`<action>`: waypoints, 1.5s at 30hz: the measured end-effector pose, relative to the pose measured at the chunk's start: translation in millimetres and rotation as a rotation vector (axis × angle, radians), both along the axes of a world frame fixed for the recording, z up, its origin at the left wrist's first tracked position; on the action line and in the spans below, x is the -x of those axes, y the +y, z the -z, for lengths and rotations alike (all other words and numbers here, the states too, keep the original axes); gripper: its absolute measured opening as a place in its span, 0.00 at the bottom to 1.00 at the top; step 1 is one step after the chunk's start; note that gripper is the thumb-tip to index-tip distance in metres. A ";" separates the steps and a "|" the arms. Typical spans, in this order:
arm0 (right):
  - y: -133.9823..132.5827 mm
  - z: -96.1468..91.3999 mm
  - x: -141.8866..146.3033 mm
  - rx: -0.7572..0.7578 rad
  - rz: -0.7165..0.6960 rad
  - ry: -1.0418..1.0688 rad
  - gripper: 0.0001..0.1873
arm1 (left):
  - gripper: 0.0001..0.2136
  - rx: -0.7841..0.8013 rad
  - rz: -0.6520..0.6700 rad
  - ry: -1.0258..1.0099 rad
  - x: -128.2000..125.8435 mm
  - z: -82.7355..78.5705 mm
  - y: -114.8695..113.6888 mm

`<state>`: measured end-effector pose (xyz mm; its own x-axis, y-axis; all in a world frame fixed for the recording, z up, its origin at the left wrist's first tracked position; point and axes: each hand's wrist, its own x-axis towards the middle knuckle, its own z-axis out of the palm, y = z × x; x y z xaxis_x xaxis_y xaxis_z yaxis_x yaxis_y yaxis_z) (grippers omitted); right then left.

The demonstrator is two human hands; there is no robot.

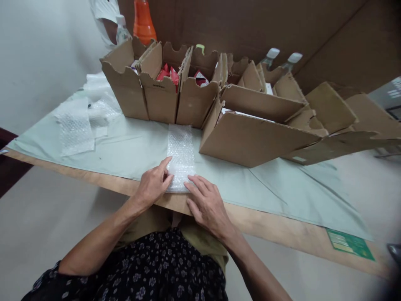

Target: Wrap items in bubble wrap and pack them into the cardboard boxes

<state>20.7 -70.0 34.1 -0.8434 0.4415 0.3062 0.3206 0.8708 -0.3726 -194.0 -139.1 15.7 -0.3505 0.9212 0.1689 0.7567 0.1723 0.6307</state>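
A clear bubble wrap strip point(181, 156) lies flat on the pale green cloth, its far end close to the cardboard boxes and its near end by the table's front edge. My left hand point(154, 180) rests at the strip's left side, fingers apart, with the index finger stretched along the edge. On the near right corner, my right hand point(205, 196) has its fingers spread and the fingertips touching the wrap. Neither hand grips anything.
Several open cardboard boxes point(159, 100) stand in a row behind the strip, some holding red packets point(168, 74). More bubble wrap point(75, 127) lies at the left. Behind stand an orange bottle point(144, 23) and white-capped bottles point(271, 56). A green card point(350, 243) lies at the front right edge.
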 end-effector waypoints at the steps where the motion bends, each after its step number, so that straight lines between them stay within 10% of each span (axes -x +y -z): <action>1: 3.6 3.9 3.1 -0.031 -0.011 -0.043 0.21 | 0.27 -0.006 -0.004 0.038 -0.8 0.9 0.1; 13: 18.9 -23.8 6.4 0.216 -0.127 -0.127 0.16 | 0.11 -0.235 0.230 0.068 -18.3 -20.2 -57.6; 19: 12.1 -14.8 -1.1 -0.024 0.071 0.127 0.13 | 0.11 -0.120 0.067 0.025 -12.8 -6.7 -44.8; 23: 4.5 -6.5 -5.5 -0.136 -0.033 0.078 0.12 | 0.11 -0.106 0.042 0.102 -11.5 -2.6 -37.5; 32: 12.8 -6.3 1.2 0.178 -0.078 0.016 0.14 | 0.13 -0.191 0.262 0.085 -9.4 -16.8 -58.7; 40: 6.6 -5.5 -0.2 -0.093 -0.035 0.007 0.14 | 0.12 -0.175 0.107 0.249 -5.1 -6.1 -25.4; 45: 10.7 -5.1 3.6 0.055 -0.080 0.019 0.12 | 0.15 -0.242 0.224 0.142 -7.9 -13.7 -43.5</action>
<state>17.1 -59.3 39.2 -0.8707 0.3900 0.2996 0.2435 0.8712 -0.4263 -186.1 -182.6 29.4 -0.1013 0.8998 0.4243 0.8419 -0.1497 0.5184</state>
